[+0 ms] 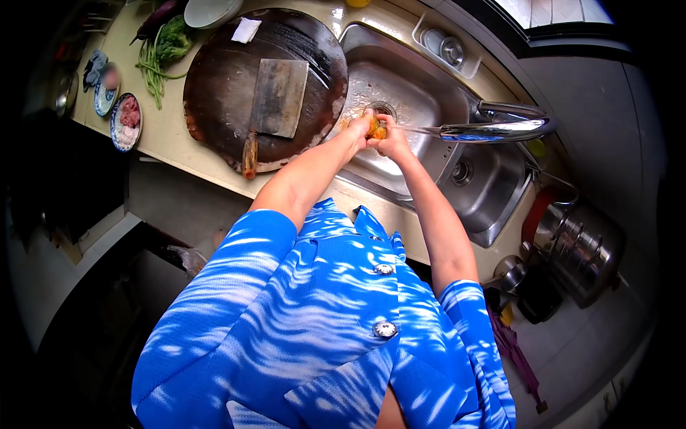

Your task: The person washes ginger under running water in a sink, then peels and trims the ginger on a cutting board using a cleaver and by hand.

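Over the larger sink basin [436, 96], my left hand [357, 133] and my right hand [392, 141] are close together, with fingers curled round a small yellow-orange item [376, 129]. Its exact kind cannot be made out, as the fingers cover part of it. Beside my right hand, a stream of water runs from the metal faucet [493, 131] toward the item. To the left of my hands lies a round dark cutting board [221, 93], with a cleaver [282, 96] flat on it.
A folded white cloth or paper [246, 30] lies on the board. Green vegetables [171, 43] and a plate of raw meat [126, 121] stand on the counter at left. A smaller basin [482, 193] is at right, near a steel pot [582, 247]. A rack [446, 46] sits behind the sink.
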Demonstrator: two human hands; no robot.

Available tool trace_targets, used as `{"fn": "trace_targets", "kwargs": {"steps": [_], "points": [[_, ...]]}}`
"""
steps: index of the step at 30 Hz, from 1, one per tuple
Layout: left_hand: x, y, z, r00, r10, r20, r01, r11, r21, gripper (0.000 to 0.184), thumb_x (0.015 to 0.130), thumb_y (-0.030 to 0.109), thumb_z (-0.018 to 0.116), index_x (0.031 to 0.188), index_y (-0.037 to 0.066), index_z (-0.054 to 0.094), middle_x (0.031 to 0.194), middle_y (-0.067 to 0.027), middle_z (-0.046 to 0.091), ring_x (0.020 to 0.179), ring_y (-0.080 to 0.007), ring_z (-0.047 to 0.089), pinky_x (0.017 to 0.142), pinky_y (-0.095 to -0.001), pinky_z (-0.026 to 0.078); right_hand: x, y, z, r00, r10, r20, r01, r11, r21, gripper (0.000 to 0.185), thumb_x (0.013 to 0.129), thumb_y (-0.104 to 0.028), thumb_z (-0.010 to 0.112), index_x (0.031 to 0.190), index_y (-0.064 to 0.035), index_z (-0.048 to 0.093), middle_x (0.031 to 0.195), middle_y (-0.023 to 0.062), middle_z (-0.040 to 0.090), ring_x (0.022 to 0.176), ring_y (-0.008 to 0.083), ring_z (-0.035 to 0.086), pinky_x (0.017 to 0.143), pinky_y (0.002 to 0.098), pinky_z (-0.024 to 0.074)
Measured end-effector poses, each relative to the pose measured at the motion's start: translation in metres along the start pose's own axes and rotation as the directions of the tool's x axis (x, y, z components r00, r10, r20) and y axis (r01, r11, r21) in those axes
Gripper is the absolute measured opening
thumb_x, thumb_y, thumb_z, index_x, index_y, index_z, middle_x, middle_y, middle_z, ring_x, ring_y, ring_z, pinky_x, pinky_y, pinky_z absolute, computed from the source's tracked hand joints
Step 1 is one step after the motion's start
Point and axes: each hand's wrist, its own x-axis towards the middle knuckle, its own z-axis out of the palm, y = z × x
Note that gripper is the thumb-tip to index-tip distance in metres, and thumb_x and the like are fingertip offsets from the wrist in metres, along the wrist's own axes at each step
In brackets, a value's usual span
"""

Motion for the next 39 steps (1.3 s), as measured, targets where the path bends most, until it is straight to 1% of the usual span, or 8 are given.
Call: {"fn": "trace_targets", "kwargs": {"steps": [3,7,16,19,26,29,35,39], "points": [[0.015,-0.006,-0.004,1.0,0.012,-0.008,-0.012,0.998,0.059,0.051,0.095,0.048,0.026,0.105,0.007,0.054,0.099,-0.0125,0.061,0.086,-0.0266,0.063,0.064,-0.0367,0.054,-0.011,-0.019,-0.002,0.959,-0.273,-0.082,0.248,0.94,-0.232,0.07,0.058,-0.017,0.081,0.121,-0.0154,0.051,0.107,0.0145,0.061,0.101,0.0274,0.057,0.083,0.0357,0.0454],[0.023,-0.005,-0.009,0.999,0.004,-0.044,-0.005,1.0,-0.008,0.042,0.097,0.039,0.031,0.105,0.003,0.052,0.097,-0.0136,0.061,0.082,-0.027,0.063,0.065,-0.0389,0.054,-0.004,-0.012,0.003,0.976,-0.173,-0.128,0.177,0.984,0.022,0.056,0.062,-0.017,0.079,0.115,-0.022,0.061,0.105,0.0124,0.063,0.095,0.0253,0.06,0.082,0.0334,0.0462],[-0.002,0.002,0.01,0.993,-0.114,0.008,0.114,0.982,-0.15,0.029,0.091,0.015,0.031,0.093,-0.001,0.055,0.091,-0.0165,0.061,0.08,-0.0281,0.061,0.072,-0.0375,0.052,-0.009,-0.012,-0.002,0.974,0.17,-0.148,-0.175,0.984,-0.025,0.038,0.07,-0.031,0.074,0.105,-0.0206,0.067,0.093,0.0114,0.067,0.083,0.0207,0.064,0.079,0.0305,0.0472],[0.005,-0.001,0.003,0.987,-0.127,0.098,0.14,0.979,-0.149,0.026,0.092,0.015,0.035,0.092,-0.003,0.053,0.086,-0.017,0.06,0.079,-0.0293,0.059,0.073,-0.0374,0.052,0.002,0.021,0.008,0.975,-0.004,-0.223,0.046,0.982,0.183,0.033,0.072,-0.036,0.071,0.1,-0.0186,0.069,0.09,0.0115,0.068,0.081,0.0204,0.064,0.077,0.03,0.0475],[-0.02,0.002,0.005,0.966,-0.147,0.214,0.209,0.928,-0.308,0.018,0.089,0.014,0.048,0.095,-0.001,0.055,0.091,-0.016,0.062,0.086,-0.0271,0.06,0.084,-0.0372,0.049,0.0,0.0,-0.006,0.963,0.15,-0.222,-0.146,0.989,0.034,0.028,0.076,-0.032,0.071,0.09,-0.0078,0.071,0.081,0.0067,0.068,0.07,0.0102,0.059,0.065,0.0279,0.0482],[-0.022,0.004,0.007,0.97,-0.137,0.199,0.193,0.935,-0.298,0.018,0.089,0.013,0.049,0.098,0.0,0.055,0.096,-0.0155,0.062,0.09,-0.0264,0.06,0.089,-0.037,0.046,0.007,0.001,-0.008,0.956,0.009,-0.293,-0.047,0.992,-0.121,0.026,0.076,-0.03,0.07,0.088,-0.007,0.071,0.078,0.0084,0.068,0.07,0.0136,0.061,0.065,0.0294,0.048],[0.007,-0.003,-0.011,0.964,-0.013,0.264,0.095,0.949,-0.302,0.016,0.09,0.012,0.046,0.1,0.004,0.056,0.099,-0.0138,0.061,0.094,-0.0268,0.059,0.088,-0.0404,0.047,0.013,-0.009,-0.008,0.945,0.141,-0.296,-0.145,0.989,0.009,0.025,0.077,-0.028,0.065,0.082,-0.0031,0.067,0.072,0.0102,0.065,0.066,0.0173,0.06,0.064,0.0312,0.0477],[-0.005,0.004,-0.002,0.996,0.074,0.054,-0.056,0.956,-0.288,0.018,0.092,0.011,0.043,0.104,0.01,0.055,0.099,-0.0132,0.058,0.089,-0.0279,0.059,0.081,-0.046,0.049,0.015,-0.011,-0.005,0.882,0.249,-0.4,-0.229,0.968,0.098,0.026,0.076,-0.025,0.061,0.078,0.0013,0.064,0.069,0.0125,0.064,0.067,0.0198,0.061,0.065,0.0334,0.0481]]}}
